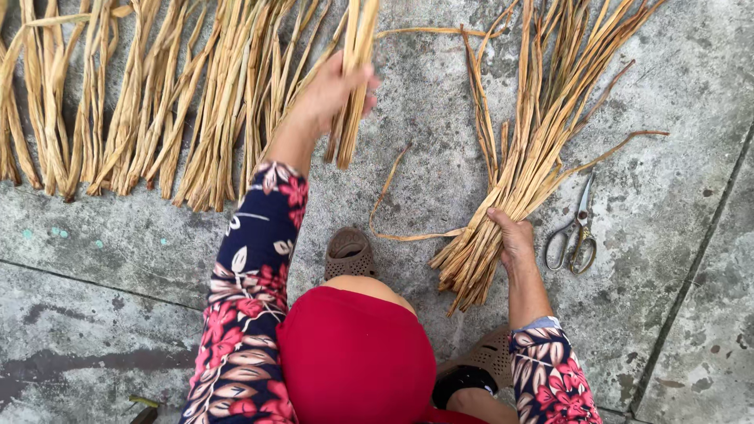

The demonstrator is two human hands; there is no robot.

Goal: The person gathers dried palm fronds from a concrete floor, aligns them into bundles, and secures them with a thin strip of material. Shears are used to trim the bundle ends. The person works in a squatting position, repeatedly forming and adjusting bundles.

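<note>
Concrete floor (440,94), grey and stained, is seen from above, with dried tan plant stalks spread over it. A small bunch of stalks (353,86) is gripped by the left hand (334,90), whose fingers are closed around it near its lower end; the bunch is held upright in the picture, at the right edge of a long row of laid-out stalks (157,102) that runs across the far left of the floor. A larger loose bundle (518,157) is lain to the right, fanned out towards the far side and narrowed at its near end, where it is pressed by the right hand (514,239), the fingers curled over the stalk ends. A single bent strand (389,212) is trailed on the floor between the two hands. A pair of metal scissors (577,232) is lain just right of the right hand, apart from it, blades pointed away. Floral sleeves, a red garment and two brown perforated slippers (349,253) are seen at the near edge.
</note>
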